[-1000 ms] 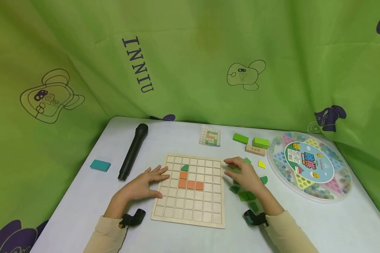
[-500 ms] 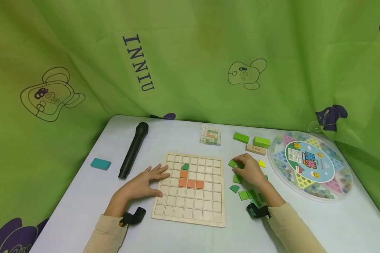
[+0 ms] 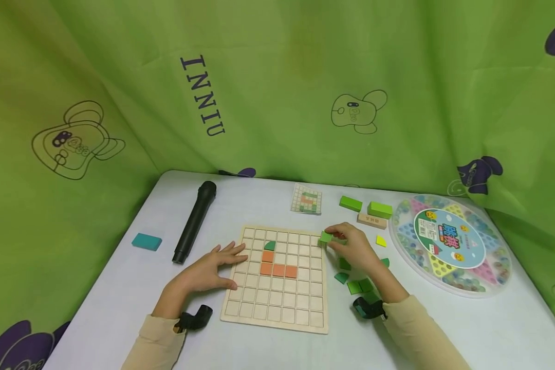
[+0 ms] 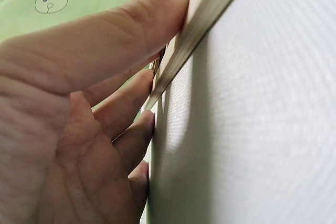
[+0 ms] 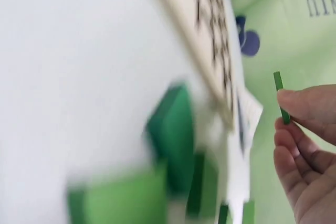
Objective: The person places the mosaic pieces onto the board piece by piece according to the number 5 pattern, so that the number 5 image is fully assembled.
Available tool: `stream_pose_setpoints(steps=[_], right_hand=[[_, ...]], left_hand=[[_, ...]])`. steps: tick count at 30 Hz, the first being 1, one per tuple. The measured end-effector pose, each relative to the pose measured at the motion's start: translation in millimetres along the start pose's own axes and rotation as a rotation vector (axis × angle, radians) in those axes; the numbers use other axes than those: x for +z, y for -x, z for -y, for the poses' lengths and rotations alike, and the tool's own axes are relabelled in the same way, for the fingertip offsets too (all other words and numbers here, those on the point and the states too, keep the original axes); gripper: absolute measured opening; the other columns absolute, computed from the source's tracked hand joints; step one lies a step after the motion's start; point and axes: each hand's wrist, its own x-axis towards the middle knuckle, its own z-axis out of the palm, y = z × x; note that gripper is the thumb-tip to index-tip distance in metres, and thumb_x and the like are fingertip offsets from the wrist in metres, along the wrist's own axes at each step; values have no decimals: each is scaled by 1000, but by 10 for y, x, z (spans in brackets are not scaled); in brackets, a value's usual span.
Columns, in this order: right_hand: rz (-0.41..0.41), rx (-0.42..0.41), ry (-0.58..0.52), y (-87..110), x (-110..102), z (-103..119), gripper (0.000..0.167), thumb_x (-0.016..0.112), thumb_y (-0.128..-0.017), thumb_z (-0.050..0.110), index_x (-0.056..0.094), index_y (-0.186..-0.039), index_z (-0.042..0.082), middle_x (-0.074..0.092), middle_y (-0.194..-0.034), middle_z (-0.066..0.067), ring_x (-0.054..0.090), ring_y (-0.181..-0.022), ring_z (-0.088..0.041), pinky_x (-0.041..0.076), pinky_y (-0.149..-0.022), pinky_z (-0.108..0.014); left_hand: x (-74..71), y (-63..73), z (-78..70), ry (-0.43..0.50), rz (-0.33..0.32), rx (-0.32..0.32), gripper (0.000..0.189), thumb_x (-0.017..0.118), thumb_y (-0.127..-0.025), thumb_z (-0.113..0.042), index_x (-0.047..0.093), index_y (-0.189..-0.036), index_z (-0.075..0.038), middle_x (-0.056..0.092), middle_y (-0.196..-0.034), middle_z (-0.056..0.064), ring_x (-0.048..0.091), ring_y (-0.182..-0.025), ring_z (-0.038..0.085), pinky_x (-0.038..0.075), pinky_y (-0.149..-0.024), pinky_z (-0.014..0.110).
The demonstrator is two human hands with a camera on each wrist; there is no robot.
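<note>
My left hand point(image 3: 208, 270) rests on the left edge of a wooden grid board point(image 3: 256, 295), its fingers spread and fairly straight. In the left wrist view the thumb point(image 4: 131, 32) lies on the board's rim. Between thumb and fingers, my right hand point(image 3: 351, 246) pinches a green square tile point(image 3: 325, 237) over the board's upper right corner; the right wrist view shows that tile point(image 5: 281, 98) edge-on, raised in the air. On the board sit a dark green quarter-round tile point(image 3: 270, 246) and an L-shaped row of several orange tiles point(image 3: 279, 270).
Loose green tiles point(image 3: 354, 287) lie right of the board, with a yellow piece point(image 3: 381, 240) beyond. A pattern card point(image 3: 307, 199), green blocks point(image 3: 380, 209) and a wooden block point(image 3: 372, 220) stand behind. A round game box point(image 3: 450, 244) is far right; a black microphone point(image 3: 195, 221) and teal block point(image 3: 146, 241) lie left.
My right hand went to the loose tiles, picked up a green square tile and moved left with it to the board's corner. My left hand stayed on the board's edge.
</note>
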Motion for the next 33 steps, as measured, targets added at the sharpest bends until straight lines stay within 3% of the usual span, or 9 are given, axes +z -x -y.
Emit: stream_pose_setpoints(steps=[8,18,27,33], right_hand=[[71,-78,-92,-169,284,327,29,67,-87,9,66,-115,6,63,-110,-7,59,-99,-23,53,-87,-40],[254,-58,-60,-346,597,486,27,67,-87,8,67,-114,7,63,-107,-6,60,-98,-20,53,-84,-33],[246,-97,-12,-421,688,523,28,68,-85,7,68,-113,6,62,-107,-7,60,-101,-22,53,-88,-36],[261,-47,-60,-399,655,489,37,70,-85,12,64,-121,8,61,-112,-5,59,-105,-21,52,-91,-36]], left_hand=[[14,-1,4,7,5,13,74,79,-72,-36,52,-136,-11,31,-154,5,16,-145,33,5,-118,55],[22,-15,-23,12,17,-4,74,79,-71,-35,53,-136,-12,31,-154,2,16,-146,29,4,-119,52],[-16,-2,-23,17,9,-23,74,80,-71,-36,53,-136,-14,31,-154,-1,15,-146,28,4,-120,52],[-16,-3,-14,19,14,5,74,79,-71,-36,53,-136,-11,31,-154,5,16,-146,32,4,-119,54]])
